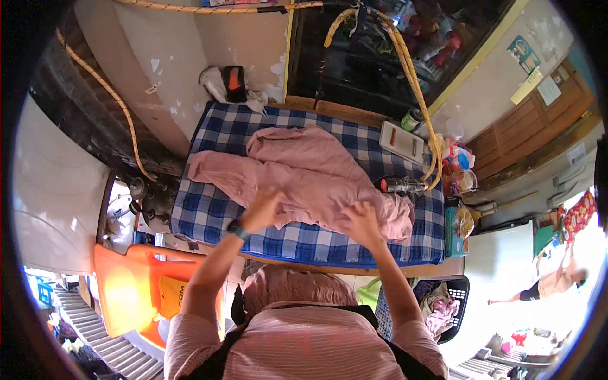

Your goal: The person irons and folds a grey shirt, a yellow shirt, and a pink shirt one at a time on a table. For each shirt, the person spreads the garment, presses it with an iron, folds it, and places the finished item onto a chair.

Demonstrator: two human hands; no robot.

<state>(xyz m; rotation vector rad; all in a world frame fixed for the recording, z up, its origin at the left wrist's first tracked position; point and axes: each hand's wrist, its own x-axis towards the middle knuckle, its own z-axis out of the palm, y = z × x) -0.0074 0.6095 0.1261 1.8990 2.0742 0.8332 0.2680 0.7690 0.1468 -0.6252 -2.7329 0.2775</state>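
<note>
A crumpled pink garment (310, 168) lies spread across the blue and white checked cloth (304, 248) on the table. My left hand (263, 210), with a dark watch on its wrist, rests at the garment's near edge, left of its middle. Further right, my right hand (362, 223) touches the near edge with bent fingers. Both hands look partly open on the fabric; whether any cloth is pinched between the fingers is too small to tell. The garment's left end reaches toward the table's left side, and its right end lies bunched past my right hand.
A dark bottle (404, 185) and a white tray (401, 142) sit at the table's right. Behind stands a green can (411, 119). An orange chair (123, 291) is at the lower left, a laundry basket (465, 310) at the lower right. A yellow hose (415, 88) hangs behind.
</note>
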